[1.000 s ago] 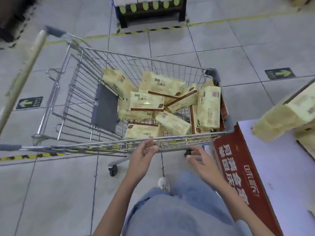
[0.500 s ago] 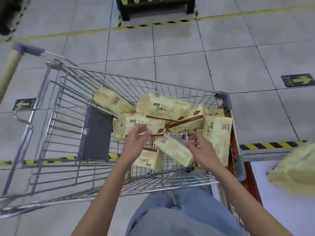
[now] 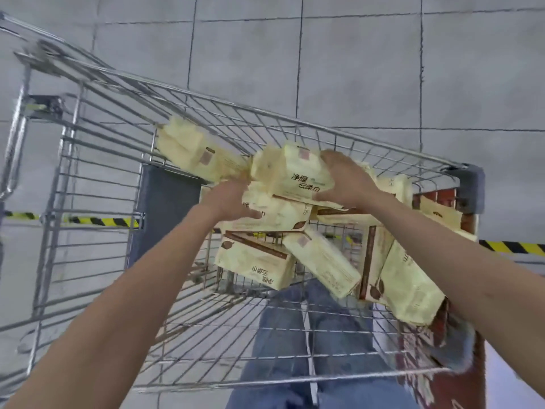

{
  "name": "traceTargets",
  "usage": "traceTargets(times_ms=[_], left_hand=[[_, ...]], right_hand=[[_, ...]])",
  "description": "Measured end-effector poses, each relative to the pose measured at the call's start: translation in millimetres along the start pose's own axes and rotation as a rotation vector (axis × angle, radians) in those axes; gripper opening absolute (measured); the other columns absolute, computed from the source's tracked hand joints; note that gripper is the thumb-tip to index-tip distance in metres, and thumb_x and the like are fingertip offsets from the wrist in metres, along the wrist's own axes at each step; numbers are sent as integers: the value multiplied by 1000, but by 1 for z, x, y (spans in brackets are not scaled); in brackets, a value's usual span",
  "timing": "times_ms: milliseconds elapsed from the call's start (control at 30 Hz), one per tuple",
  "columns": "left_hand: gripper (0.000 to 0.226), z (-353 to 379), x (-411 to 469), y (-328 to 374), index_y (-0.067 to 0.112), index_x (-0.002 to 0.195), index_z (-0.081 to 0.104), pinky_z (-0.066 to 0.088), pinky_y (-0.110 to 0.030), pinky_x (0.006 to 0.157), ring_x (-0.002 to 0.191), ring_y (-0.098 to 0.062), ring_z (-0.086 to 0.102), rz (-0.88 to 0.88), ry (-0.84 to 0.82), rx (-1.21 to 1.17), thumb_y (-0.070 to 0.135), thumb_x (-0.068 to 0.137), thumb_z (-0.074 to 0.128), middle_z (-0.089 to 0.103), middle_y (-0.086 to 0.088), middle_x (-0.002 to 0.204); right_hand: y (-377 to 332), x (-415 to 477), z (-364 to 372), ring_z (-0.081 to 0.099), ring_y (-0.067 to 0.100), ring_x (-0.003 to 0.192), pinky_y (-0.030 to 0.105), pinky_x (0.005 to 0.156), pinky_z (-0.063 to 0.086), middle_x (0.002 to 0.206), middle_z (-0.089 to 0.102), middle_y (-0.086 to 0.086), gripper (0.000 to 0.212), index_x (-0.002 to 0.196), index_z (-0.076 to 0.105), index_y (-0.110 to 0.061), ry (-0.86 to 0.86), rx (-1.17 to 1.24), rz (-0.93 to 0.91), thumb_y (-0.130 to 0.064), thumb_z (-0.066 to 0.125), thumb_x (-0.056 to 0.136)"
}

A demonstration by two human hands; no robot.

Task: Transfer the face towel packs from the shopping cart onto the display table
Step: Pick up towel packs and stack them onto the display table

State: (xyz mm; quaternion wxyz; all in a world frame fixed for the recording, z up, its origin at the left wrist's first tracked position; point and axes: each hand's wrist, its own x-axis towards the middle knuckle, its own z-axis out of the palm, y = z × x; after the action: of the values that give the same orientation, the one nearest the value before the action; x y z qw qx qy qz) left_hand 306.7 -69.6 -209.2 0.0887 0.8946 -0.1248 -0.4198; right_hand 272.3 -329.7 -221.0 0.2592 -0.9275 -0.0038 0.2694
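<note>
Leans both arms over the near rim of the cart (image 3: 295, 123) and into the heap of packs (image 3: 321, 267) at centre frame.

Grips the top pack (image 3: 292, 175) with the right hand (image 3: 345, 181), taking it at its right end, fingers curled over the far edge and thumb at the near edge. Holds the lower pack (image 3: 280, 214), which lies just beneath and touching, with the left hand (image 3: 230, 202). Lays the thumb across that pack's face and curls the fingers out of sight round its left end. Reads as a grip there too, though blurred.

Takes the top pack by one short end, with its long axis lying left to right across the frame and dipping a little to the right. Leaves the free end pointing toward the left hand, with the weight hanging out to the left of the grip.

Places the bench (image 3: 519, 376) at lower right of frame, past the cart's right wall, on the right hand's side and well apart from the left. Seems to call for a lift clear of the wire rim, then a swing toward lower right with the right hand leading.

Leaves more packs in the cart, one against the far wall at the heap's upper left and others tipped on edge by the right wall.
</note>
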Motion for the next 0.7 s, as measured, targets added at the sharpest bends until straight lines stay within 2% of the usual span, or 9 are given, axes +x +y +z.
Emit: traceTargets(times_ms=[67,167,267,367,433,500,567,633,700], left_hand=[[98,7,13,-6,15,148,30,29,-42,112,139,-29,31,37,-6,158,57,71,73,33,-7,153],[106,14,30,-12,16,150,23,18,-44,117,142,-31,22,62,-27,326,64,68,71,23,-8,157],[114,18,42,-12,21,150,21,17,-48,115,141,-31,26,48,-57,395,72,60,70,26,-8,156],[121,22,50,-11,23,148,21,18,-50,113,139,-33,29,19,-73,442,78,52,69,30,-10,154],[124,25,52,-12,21,147,21,21,-50,112,137,-35,33,0,-82,431,79,49,70,35,-13,150],[125,26,51,-13,21,146,20,31,-48,107,130,-35,41,-11,-91,392,78,47,72,44,-14,144],[122,28,45,-13,23,145,22,45,-41,90,116,-34,52,-22,-77,331,76,47,74,56,-12,129],[117,32,34,-14,21,142,28,47,-36,79,110,-31,56,-42,-41,259,73,48,76,60,-10,122],[116,36,20,-17,16,139,33,49,-37,82,112,-30,56,-91,-20,163,72,47,77,60,-8,124]], right_hand=[[6,6,7,26,26,140,35,113,23,154,26,8,102,149,21,-13,25,3,9,-40,79,68],[10,12,15,34,28,132,35,109,27,145,37,11,99,145,26,-13,79,-6,19,-32,80,64],[9,15,21,35,29,128,33,105,27,139,42,12,96,142,31,-11,146,-38,26,-28,81,62],[6,17,28,32,29,128,37,105,25,138,38,12,100,141,30,-10,172,-133,17,-33,82,59],[6,17,31,32,29,126,37,103,25,137,38,12,101,140,31,-9,189,-180,8,-36,82,57],[6,17,32,35,29,124,36,102,25,134,41,12,99,138,34,-9,203,-168,13,-37,83,57],[6,17,29,39,28,121,35,101,26,130,46,12,96,136,36,-10,208,-120,37,-38,83,57],[5,16,23,44,28,117,36,99,28,126,51,10,94,133,38,-11,214,-88,67,-41,84,56],[0,10,17,47,27,114,38,97,30,123,53,8,95,130,40,-11,229,-64,96,-46,84,54]])
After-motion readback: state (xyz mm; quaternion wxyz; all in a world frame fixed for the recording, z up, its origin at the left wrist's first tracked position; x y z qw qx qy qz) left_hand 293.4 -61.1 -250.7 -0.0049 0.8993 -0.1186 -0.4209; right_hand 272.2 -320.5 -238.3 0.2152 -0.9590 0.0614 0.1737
